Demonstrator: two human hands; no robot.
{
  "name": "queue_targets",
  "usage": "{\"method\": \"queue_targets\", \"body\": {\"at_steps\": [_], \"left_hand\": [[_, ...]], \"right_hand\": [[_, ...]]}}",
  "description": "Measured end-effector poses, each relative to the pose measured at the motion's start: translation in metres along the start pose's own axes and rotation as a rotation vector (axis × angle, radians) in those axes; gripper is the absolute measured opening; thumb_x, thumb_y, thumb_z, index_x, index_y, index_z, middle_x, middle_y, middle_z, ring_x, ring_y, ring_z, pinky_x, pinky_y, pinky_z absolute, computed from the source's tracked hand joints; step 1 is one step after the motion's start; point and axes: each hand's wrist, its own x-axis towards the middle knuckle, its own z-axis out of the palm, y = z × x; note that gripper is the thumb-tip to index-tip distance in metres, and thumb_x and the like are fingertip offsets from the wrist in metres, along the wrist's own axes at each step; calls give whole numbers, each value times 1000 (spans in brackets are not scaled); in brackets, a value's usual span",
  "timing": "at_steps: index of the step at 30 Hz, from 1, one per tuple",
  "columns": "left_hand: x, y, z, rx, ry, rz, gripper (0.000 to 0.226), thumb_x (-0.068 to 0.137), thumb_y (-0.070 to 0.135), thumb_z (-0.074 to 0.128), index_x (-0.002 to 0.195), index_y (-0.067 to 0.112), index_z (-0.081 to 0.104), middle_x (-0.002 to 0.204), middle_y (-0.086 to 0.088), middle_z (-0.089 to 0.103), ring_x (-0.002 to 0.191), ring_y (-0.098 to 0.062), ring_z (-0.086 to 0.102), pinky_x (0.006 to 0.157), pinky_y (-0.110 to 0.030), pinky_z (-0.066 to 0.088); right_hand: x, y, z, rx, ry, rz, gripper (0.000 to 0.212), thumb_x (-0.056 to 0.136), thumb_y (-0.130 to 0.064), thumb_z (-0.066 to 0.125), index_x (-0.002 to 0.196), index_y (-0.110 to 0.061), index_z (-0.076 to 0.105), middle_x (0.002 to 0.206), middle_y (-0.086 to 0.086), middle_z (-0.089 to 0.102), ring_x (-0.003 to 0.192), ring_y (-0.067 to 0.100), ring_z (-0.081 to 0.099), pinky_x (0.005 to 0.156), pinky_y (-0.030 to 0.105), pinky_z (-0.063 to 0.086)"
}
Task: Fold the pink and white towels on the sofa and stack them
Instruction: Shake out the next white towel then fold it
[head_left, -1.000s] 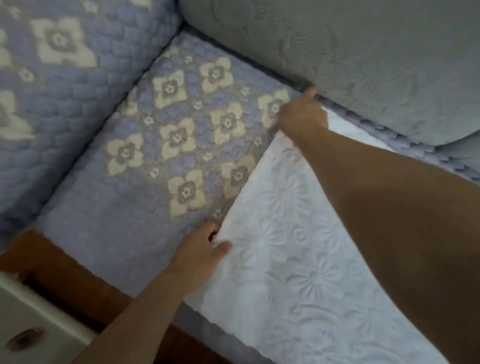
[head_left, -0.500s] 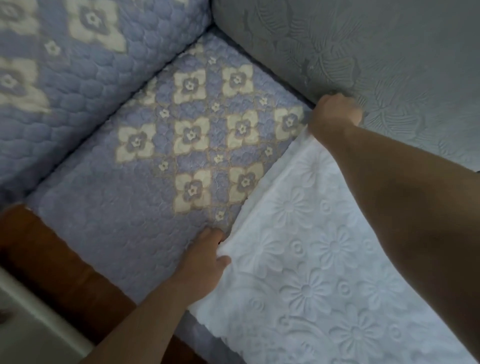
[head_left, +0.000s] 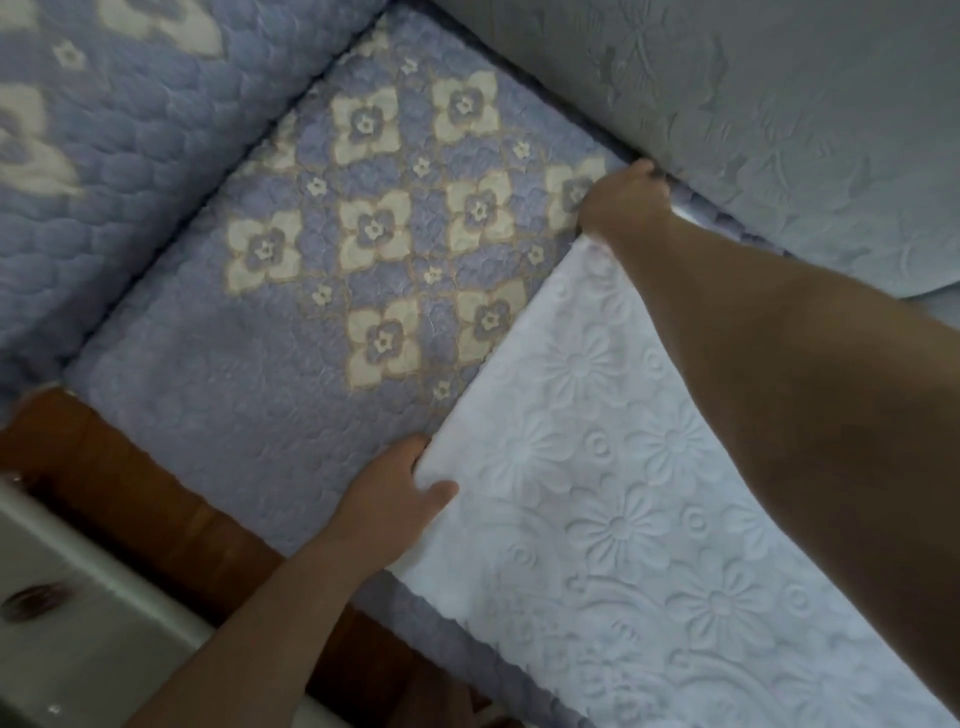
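white towel (head_left: 613, 499) lies flat on the sofa seat (head_left: 270, 395), right of the flower pattern. your left hand (head_left: 395, 499) pinches its near corner, thumb on top. your right hand (head_left: 621, 200) holds the far corner by the back cushion (head_left: 779, 104); fingers hidden, exact grip unclear.

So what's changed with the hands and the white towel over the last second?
Very little. The right hand slid the white towel's far corner slightly toward the grey back cushion and holds it there. The left hand kept pinching the near corner. The towel stayed spread flat on the sofa seat.
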Motion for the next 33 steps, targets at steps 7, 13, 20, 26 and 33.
{"method": "queue_targets", "body": {"at_steps": [7, 13, 20, 26, 33], "left_hand": [[-69, 86, 50, 47, -268, 213, 29, 93, 34, 66, 116, 36, 48, 107, 25, 53, 95, 4, 54, 76, -15, 40], [-133, 141, 187, 144, -703, 285, 26, 88, 22, 61, 104, 36, 47, 92, 12, 59, 78, -5, 58, 65, -20, 43], [-215, 163, 383, 192, -746, 290, 31, 85, 6, 57, 106, 27, 47, 98, 2, 58, 85, -19, 62, 71, -40, 60], [-276, 156, 565, 182, -471, 221, 32, 86, 6, 56, 107, 29, 47, 98, 7, 59, 84, -12, 63, 73, -37, 60], [-327, 183, 700, 281, -268, 307, 27, 90, 4, 55, 109, 22, 48, 102, 4, 54, 83, -14, 57, 70, -26, 52]], "right_hand": [[-18, 80, -55, 497, -17, 57, 49, 99, -12, 48, 145, 0, 40, 142, 15, 50, 126, 28, 54, 99, 27, 46], [-71, 270, -175, 703, 232, 367, 23, 80, 5, 50, 89, -15, 57, 77, 3, 52, 61, 17, 52, 62, 25, 47], [-140, 526, -239, 352, 303, 417, 21, 74, 1, 43, 63, -16, 48, 77, 4, 50, 73, 19, 53, 61, 27, 42], [-144, 705, -232, 463, 375, 387, 9, 81, -15, 55, 78, -22, 60, 84, 0, 60, 80, 18, 58, 63, 27, 43], [-140, 832, -245, 525, 352, 209, 12, 84, -19, 51, 89, -15, 61, 85, 4, 60, 86, 31, 69, 65, 45, 60]]}}
